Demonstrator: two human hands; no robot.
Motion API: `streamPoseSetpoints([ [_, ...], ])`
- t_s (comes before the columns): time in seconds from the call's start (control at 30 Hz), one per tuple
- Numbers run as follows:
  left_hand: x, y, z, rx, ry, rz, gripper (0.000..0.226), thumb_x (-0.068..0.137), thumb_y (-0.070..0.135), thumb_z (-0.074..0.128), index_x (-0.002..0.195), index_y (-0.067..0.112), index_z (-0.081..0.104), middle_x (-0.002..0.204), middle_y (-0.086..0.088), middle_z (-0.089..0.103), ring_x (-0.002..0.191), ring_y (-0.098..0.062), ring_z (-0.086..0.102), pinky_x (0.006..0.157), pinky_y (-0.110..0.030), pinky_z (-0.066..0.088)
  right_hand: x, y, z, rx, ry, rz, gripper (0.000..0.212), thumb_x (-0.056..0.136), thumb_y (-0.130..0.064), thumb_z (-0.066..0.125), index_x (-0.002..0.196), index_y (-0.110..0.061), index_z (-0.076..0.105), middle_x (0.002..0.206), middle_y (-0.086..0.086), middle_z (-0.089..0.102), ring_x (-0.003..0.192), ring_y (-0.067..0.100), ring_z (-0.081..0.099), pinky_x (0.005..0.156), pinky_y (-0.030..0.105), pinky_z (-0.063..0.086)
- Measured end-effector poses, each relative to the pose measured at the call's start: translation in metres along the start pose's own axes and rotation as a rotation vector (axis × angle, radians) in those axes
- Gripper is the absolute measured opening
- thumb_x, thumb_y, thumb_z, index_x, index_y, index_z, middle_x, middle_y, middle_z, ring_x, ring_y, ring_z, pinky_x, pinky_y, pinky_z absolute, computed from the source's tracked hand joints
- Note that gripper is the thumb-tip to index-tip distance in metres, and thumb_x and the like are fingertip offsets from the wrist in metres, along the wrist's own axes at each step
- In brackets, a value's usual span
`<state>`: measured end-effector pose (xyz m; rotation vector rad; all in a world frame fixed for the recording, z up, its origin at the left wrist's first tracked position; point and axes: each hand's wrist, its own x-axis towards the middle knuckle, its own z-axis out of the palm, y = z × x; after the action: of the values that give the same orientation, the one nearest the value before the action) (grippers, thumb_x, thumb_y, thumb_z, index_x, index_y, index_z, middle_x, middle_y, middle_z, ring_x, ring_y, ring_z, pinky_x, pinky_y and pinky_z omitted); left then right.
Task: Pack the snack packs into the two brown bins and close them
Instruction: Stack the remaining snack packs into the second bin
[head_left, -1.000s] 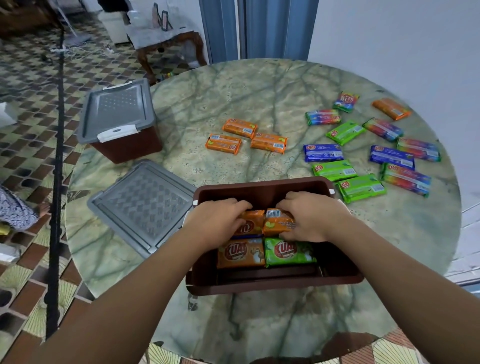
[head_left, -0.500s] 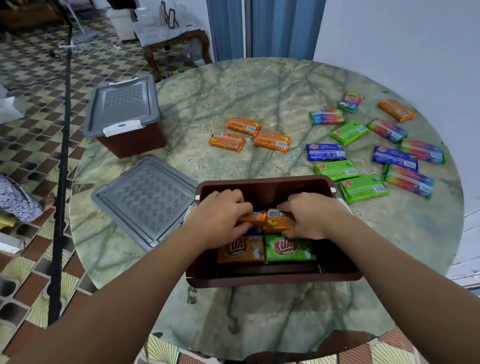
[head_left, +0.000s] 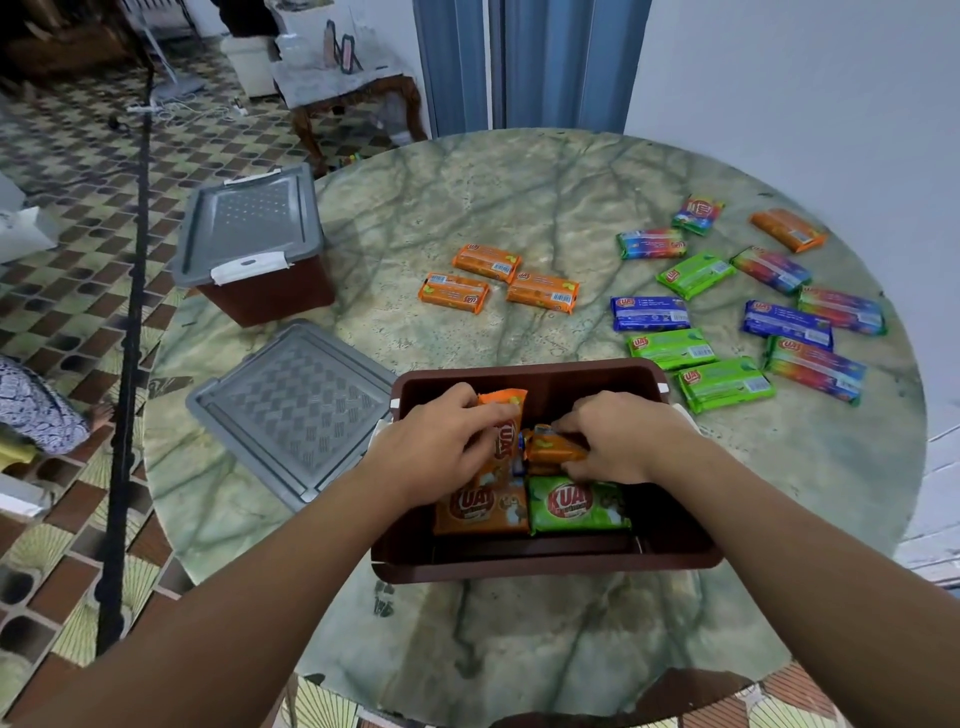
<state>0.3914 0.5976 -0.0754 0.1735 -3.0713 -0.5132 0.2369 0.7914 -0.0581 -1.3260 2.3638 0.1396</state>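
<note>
Both hands down in the open bin (head_left: 545, 569), left hand (head_left: 441, 447) gripping an upright orange pack (head_left: 503, 415), right hand (head_left: 623, 441) gripping another (head_left: 553, 449) lying crosswise beside it.

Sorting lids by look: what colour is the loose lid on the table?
Grey, with a woven-look texture: loose lid, head view.

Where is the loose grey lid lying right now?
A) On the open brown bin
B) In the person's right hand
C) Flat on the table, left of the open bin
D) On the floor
C: the loose grey lid lies flat on the marble table, just left of the open brown bin, while the closed bin farther back has its own lid on.
</note>
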Motion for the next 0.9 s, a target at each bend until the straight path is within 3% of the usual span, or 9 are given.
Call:
streamPoseSetpoints([
  [0.13, -0.001, -0.003, 0.003, -0.068, 0.084, -0.003, 0.047, 0.095, 0.061, 0.037, 0.139, 0.050, 0.050, 0.094, 0.015, 0.046, 0.078, -0.007, 0.055, 0.062, -0.040, 0.055, 0.001, 0.001, 0.001, 0.008, 0.004, -0.005, 0.059, 0.079, -0.063, 0.064, 0.133, -0.037, 0.062, 0.119, -0.009, 0.059, 0.108, 0.024, 0.061, 0.085, 0.047, 0.058],
  [0.27, -0.004, -0.003, 0.004, -0.119, 0.103, -0.004, 0.055, 0.087, 0.055, 0.050, 0.141, 0.048, 0.050, 0.092, 0.014, 0.051, 0.079, -0.007, 0.058, 0.061, -0.038, 0.056, 0.001, 0.001, 0.000, 0.012, 0.008, -0.014, 0.057, 0.081, -0.060, 0.066, 0.133, -0.037, 0.062, 0.121, -0.008, 0.059, 0.109, 0.023, 0.061, 0.086, 0.046, 0.057],
  [0.33, -0.005, -0.003, 0.004, -0.175, 0.143, 0.026, 0.052, 0.087, 0.048, 0.058, 0.139, 0.043, 0.057, 0.093, 0.015, 0.054, 0.079, -0.007, 0.060, 0.063, -0.036, 0.057, 0.002, 0.002, 0.000, 0.014, 0.004, -0.012, 0.057, 0.082, -0.060, 0.066, 0.134, -0.038, 0.061, 0.122, -0.008, 0.059, 0.110, 0.024, 0.061, 0.087, 0.047, 0.057],
  [0.47, -0.010, -0.002, 0.003, -0.324, 0.368, 0.096, 0.041, 0.088, 0.020, 0.079, 0.128, 0.017, 0.070, 0.093, 0.005, 0.066, 0.077, -0.006, 0.067, 0.069, -0.026, 0.060, 0.002, 0.002, -0.001, 0.025, 0.008, -0.012, 0.059, 0.082, -0.060, 0.066, 0.136, -0.038, 0.059, 0.124, -0.007, 0.059, 0.113, 0.025, 0.060, 0.088, 0.048, 0.057],
  [0.57, -0.010, -0.002, 0.000, -0.273, 0.277, 0.076, 0.035, 0.089, 0.029, 0.078, 0.122, 0.019, 0.070, 0.097, 0.008, 0.070, 0.080, -0.002, 0.067, 0.070, -0.028, 0.060, 0.003, 0.003, 0.000, 0.041, 0.010, -0.011, 0.059, 0.080, -0.061, 0.064, 0.134, -0.039, 0.060, 0.123, -0.008, 0.060, 0.113, 0.025, 0.060, 0.087, 0.048, 0.057],
  [0.67, -0.009, -0.002, 0.000, -0.024, 0.149, 0.110, 0.024, 0.091, 0.046, 0.069, 0.105, 0.028, 0.063, 0.092, 0.013, 0.067, 0.078, -0.005, 0.062, 0.063, -0.036, 0.056, 0.004, 0.004, 0.000, 0.059, 0.007, -0.019, 0.058, 0.081, -0.060, 0.063, 0.135, -0.039, 0.061, 0.122, -0.008, 0.060, 0.111, 0.023, 0.060, 0.088, 0.046, 0.057],
  [0.77, -0.009, 0.001, -0.003, 0.116, 0.123, 0.099, 0.026, 0.092, 0.053, 0.064, 0.092, 0.030, 0.051, 0.082, 0.011, 0.060, 0.071, -0.008, 0.057, 0.056, -0.037, 0.052, 0.004, 0.005, 0.000, 0.094, 0.032, -0.042, 0.049, 0.084, -0.055, 0.060, 0.131, -0.039, 0.065, 0.119, -0.009, 0.062, 0.109, 0.020, 0.061, 0.088, 0.044, 0.056],
  [0.9, -0.009, 0.001, -0.002, 0.161, 0.118, 0.075, 0.028, 0.091, 0.056, 0.063, 0.091, 0.033, 0.047, 0.080, 0.012, 0.058, 0.072, -0.009, 0.057, 0.055, -0.035, 0.050, 0.005, 0.010, 0.002, 0.132, 0.060, -0.050, 0.043, 0.087, -0.053, 0.055, 0.126, -0.041, 0.064, 0.113, -0.011, 0.062, 0.103, 0.019, 0.061, 0.083, 0.044, 0.057],
])
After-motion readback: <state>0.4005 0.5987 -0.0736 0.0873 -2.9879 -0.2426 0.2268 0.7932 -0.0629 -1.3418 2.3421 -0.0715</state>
